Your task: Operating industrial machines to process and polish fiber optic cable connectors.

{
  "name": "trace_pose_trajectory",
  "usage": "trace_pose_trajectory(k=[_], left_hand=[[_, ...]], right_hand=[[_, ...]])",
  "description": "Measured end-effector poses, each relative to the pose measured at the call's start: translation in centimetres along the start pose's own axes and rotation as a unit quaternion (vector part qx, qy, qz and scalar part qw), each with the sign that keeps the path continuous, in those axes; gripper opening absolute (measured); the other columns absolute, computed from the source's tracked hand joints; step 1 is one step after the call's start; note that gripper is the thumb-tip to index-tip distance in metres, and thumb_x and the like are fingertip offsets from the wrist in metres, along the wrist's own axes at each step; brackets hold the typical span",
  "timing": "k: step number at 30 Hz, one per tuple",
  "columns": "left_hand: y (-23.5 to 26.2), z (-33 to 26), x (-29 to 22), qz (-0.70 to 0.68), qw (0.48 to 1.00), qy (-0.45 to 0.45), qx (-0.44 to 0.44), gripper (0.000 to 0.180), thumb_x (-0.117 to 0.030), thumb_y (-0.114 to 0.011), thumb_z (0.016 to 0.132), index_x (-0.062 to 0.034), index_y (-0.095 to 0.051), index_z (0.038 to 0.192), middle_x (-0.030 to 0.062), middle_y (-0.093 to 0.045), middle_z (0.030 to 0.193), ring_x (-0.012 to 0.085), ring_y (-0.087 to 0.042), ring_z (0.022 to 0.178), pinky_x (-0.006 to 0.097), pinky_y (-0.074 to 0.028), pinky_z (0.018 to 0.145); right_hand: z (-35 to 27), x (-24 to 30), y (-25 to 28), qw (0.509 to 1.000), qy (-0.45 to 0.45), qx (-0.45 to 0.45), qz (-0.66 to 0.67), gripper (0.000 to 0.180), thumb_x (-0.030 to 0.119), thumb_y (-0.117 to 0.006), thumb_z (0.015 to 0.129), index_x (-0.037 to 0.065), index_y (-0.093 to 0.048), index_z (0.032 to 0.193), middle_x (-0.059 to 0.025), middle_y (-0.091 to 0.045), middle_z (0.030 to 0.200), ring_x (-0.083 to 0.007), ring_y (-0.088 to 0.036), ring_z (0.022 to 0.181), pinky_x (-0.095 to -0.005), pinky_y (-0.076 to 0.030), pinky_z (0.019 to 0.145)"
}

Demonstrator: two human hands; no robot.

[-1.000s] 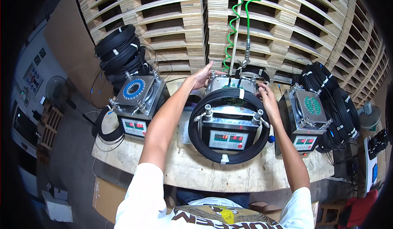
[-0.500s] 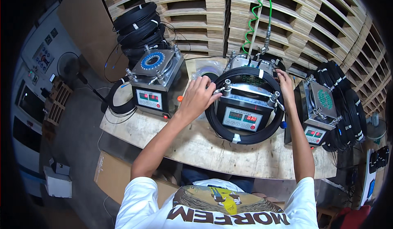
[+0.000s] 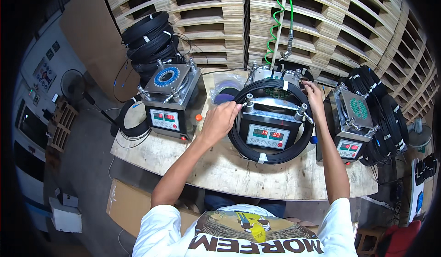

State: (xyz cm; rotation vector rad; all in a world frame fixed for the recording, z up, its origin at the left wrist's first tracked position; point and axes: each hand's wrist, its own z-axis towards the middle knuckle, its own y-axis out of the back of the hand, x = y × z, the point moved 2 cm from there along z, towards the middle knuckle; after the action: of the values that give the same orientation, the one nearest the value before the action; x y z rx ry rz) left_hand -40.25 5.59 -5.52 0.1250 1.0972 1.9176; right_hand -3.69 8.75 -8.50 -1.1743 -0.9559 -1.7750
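Observation:
A black cable coil (image 3: 256,153) with white tape bands stands tilted around the front of the middle polishing machine (image 3: 287,127), a steel-topped black box with a lit red display. At the machine's front left post, my left hand (image 3: 221,121) has its fingertips closed on a small clamp lever (image 3: 242,105). My right hand (image 3: 315,100) is at the coil's right upper edge, near the rear right post, its fingers bent inward. What those fingertips touch is partly hidden. The front right clamp post (image 3: 303,109) stands untouched between coil and machine.
Similar machines stand left (image 3: 167,103) and right (image 3: 351,114) on the wooden table (image 3: 206,163). Stacked black coils (image 3: 147,39) rise behind the left one; more coils (image 3: 381,119) lie at right. A green air hose (image 3: 274,25) hangs before wooden pallets (image 3: 206,13). A cardboard box (image 3: 131,199) lies below.
The whole view has shifted slightly. My left fingers, spread over the front left lever before, are now closer together at its end. My right hand stays at the rear right post.

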Motion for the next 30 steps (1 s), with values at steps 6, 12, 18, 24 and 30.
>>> trace_pose_trajectory(k=[6, 12, 18, 24, 30], left_hand=[[-2.4, 0.1, -2.9, -0.221, 0.959, 0.161, 0.078, 0.049, -0.035, -0.050, 0.104, 0.0020, -0.066, 0.076, 0.0094, -0.059, 0.055, 0.0195, -0.059, 0.052, 0.036, -0.045, 0.054], [-4.8, 2.9, -5.2, -0.205, 0.946, 0.243, 0.067, 0.052, -0.042, -0.057, 0.100, 0.0016, -0.071, 0.074, 0.0080, -0.059, 0.051, 0.0145, -0.059, 0.048, 0.032, -0.043, 0.050], [-3.3, 1.9, -4.6, -0.133, 0.979, 0.152, -0.013, 0.040, -0.033, -0.064, 0.097, 0.0010, -0.070, 0.075, 0.0132, -0.060, 0.058, 0.0323, -0.059, 0.055, 0.044, -0.046, 0.056], [-1.7, 2.8, -1.9, 0.016, 0.984, 0.013, -0.176, 0.037, -0.029, -0.073, 0.089, -0.0012, -0.067, 0.112, 0.0168, -0.058, 0.111, 0.0336, -0.056, 0.099, 0.042, -0.045, 0.088], [-4.5, 2.4, 0.4, -0.180, 0.980, 0.051, -0.065, 0.068, -0.038, -0.075, 0.088, -0.0022, -0.049, 0.140, 0.0217, -0.051, 0.130, 0.0357, -0.052, 0.124, 0.041, -0.040, 0.107]], right_hand=[[-0.2, 0.3, -0.3, 1.000, -0.002, 0.002, -0.003, 0.029, 0.017, -0.051, 0.102, 0.001, -0.067, 0.122, -0.0034, -0.065, 0.101, -0.0118, -0.061, 0.086, -0.0251, -0.048, 0.080], [-0.8, -0.6, 0.7, 0.999, 0.025, -0.043, -0.016, 0.028, 0.018, -0.053, 0.102, 0.000, -0.064, 0.120, -0.0057, -0.067, 0.096, -0.0126, -0.063, 0.085, -0.0262, -0.050, 0.077], [-9.1, 2.4, 1.9, 0.966, 0.106, -0.209, -0.112, 0.025, 0.024, -0.060, 0.100, -0.001, -0.063, 0.099, -0.0057, -0.055, 0.065, -0.0129, -0.048, 0.058, -0.0320, -0.040, 0.054], [-13.9, 5.1, 0.4, 0.978, 0.119, -0.106, -0.137, 0.013, 0.006, -0.063, 0.095, -0.004, -0.055, 0.095, -0.0156, -0.063, 0.074, -0.0276, -0.062, 0.065, -0.0381, -0.048, 0.062], [-14.4, 4.5, 0.9, 0.957, 0.186, -0.082, -0.207, 0.017, 0.004, -0.069, 0.089, -0.004, -0.056, 0.097, -0.0185, -0.057, 0.096, -0.0310, -0.060, 0.094, -0.0380, -0.048, 0.079]])
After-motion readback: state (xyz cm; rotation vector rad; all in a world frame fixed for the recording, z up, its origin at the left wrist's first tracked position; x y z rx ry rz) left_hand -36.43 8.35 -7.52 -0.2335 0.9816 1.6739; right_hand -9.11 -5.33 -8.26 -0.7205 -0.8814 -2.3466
